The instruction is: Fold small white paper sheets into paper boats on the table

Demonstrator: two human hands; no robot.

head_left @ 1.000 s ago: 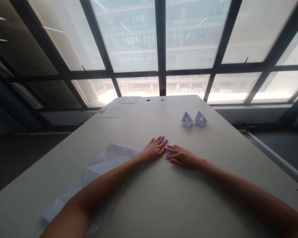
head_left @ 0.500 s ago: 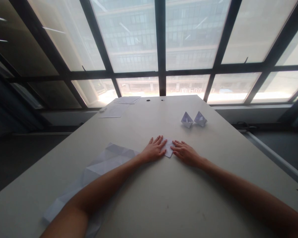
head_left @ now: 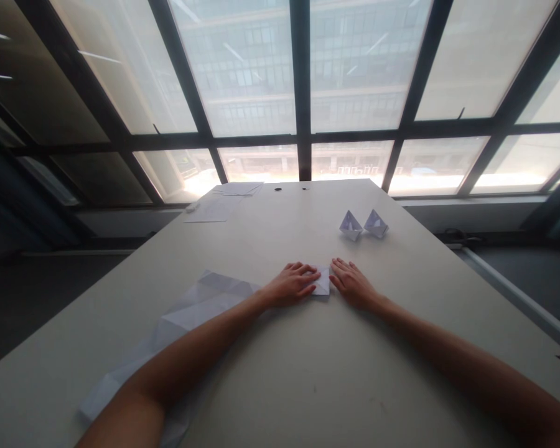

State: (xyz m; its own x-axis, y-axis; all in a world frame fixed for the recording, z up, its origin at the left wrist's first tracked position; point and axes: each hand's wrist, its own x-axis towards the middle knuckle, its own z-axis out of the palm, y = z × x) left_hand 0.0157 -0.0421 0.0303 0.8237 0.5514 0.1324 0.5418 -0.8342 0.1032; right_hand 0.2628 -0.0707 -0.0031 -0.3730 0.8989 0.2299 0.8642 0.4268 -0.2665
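Two bare hands and one small folded paper (head_left: 324, 283) occupy the middle of a white table (head_left: 280, 379), seen from the wearer's head. The paper lies flat, its visible right edge running away from the person and its near edge running left to right, so that one corner points toward the person and to the right. Its left portion is covered; which side is longer, and hence its long axis, cannot be told. The left hand (head_left: 290, 286) rests palm down with fingers loosely spread across the paper, pressing rather than gripping. The right hand (head_left: 353, 286) lies flattened and empty just beside the right edge, fingers nearly together and directed away and to the left; contact with the paper cannot be determined. Beyond the right hand stand two folded paper boats, a left boat (head_left: 351, 226) and a right boat (head_left: 376, 224), side by side, peaks upward. A large creased sheet (head_left: 191, 311) extends obliquely beneath the left forearm (head_left: 200, 348). Loose sheets (head_left: 210, 211) lie at the far left, before a dark-framed window (head_left: 303, 81).
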